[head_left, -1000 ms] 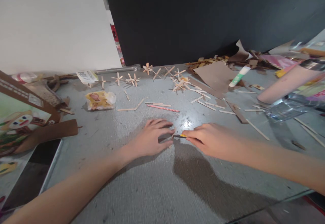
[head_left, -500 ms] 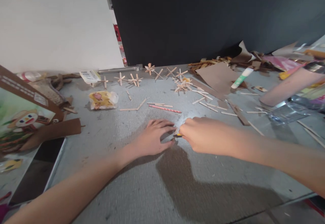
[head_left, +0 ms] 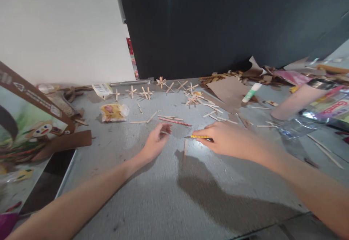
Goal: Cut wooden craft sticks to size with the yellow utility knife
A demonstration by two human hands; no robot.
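A yellow utility knife (head_left: 200, 137) lies in my right hand (head_left: 218, 136), fingers closed round its body and the tip pointing left. Just below the tip a short wooden stick (head_left: 185, 146) rests on the grey tabletop. My left hand (head_left: 157, 140) is raised a little, its fingers loosely curled and the thumb apart, with nothing visible in it. Beyond both hands lie a red-and-white striped pencil (head_left: 176, 122) and a few wooden sticks (head_left: 174, 117). Two more sticks (head_left: 144, 121) form a bent line to the left.
Star-shaped stick pieces (head_left: 194, 97) stand at the back. A yellow packet (head_left: 113, 112), a glue stick (head_left: 252, 92), a pinkish tumbler (head_left: 297, 100) and cardboard scraps (head_left: 227, 90) surround the work area. A picture-printed box (head_left: 35, 123) and a phone (head_left: 46, 182) are at left.
My left hand has drawn back left and lifted off the table. The right hand has shifted right and up, showing more of the knife, and the short stick is uncovered.
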